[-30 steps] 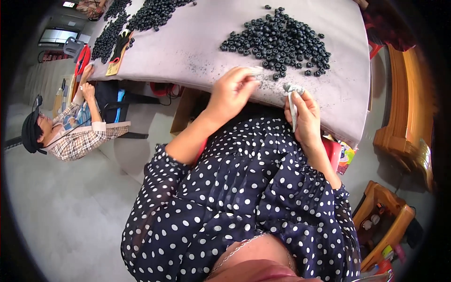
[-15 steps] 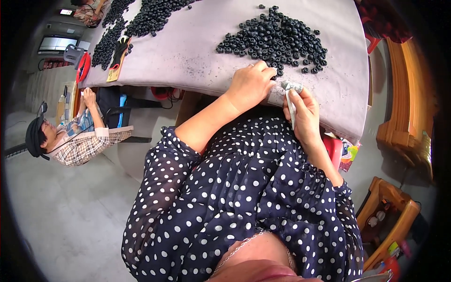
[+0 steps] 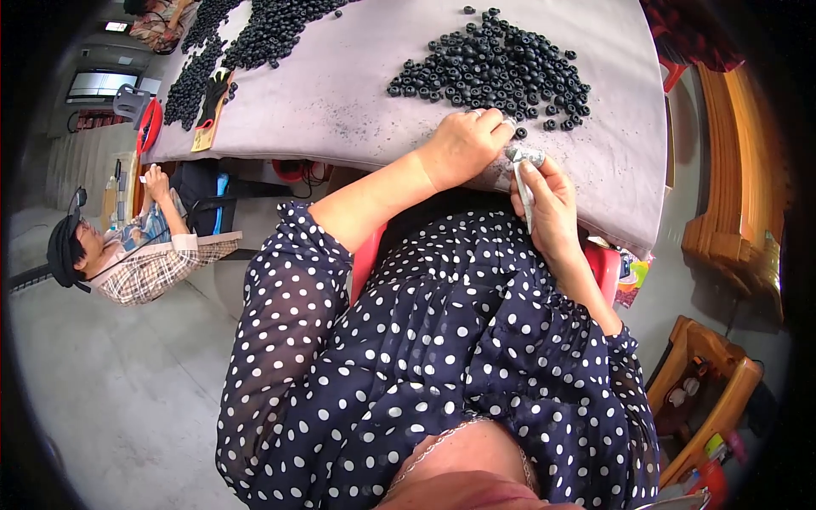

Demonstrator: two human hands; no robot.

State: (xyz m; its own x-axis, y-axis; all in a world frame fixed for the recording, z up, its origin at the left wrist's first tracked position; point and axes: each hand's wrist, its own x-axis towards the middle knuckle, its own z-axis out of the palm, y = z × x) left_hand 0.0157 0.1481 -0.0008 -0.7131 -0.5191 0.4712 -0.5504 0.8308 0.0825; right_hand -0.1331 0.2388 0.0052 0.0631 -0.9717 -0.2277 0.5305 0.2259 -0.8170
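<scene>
My left hand (image 3: 466, 146) is over the table's near edge, fingers bent and pinched together beside the bead pile; what they hold, if anything, is hidden. Close by on the right, my right hand (image 3: 549, 197) grips a folded whitish strip (image 3: 525, 174), cloth or paper, smudged grey at its top. Its tail hangs down between thumb and fingers. Just beyond both hands spreads a pile of black, ring-like beads (image 3: 497, 68) with holes. One loose bead (image 3: 521, 133) lies right by my left fingertips.
A pale cloth (image 3: 340, 93) covers the table, sprinkled with dark crumbs. More black beads (image 3: 268, 34) lie at the far left, near a black-and-red tool on a card (image 3: 212, 102). A person in a checked shirt (image 3: 166, 268) sits at left. Carved wooden furniture (image 3: 735, 195) stands at right.
My left hand has shifted slightly right, toward the right hand, and its fingers have moved off the near edge of the pile. The right hand keeps its grip on the strip.
</scene>
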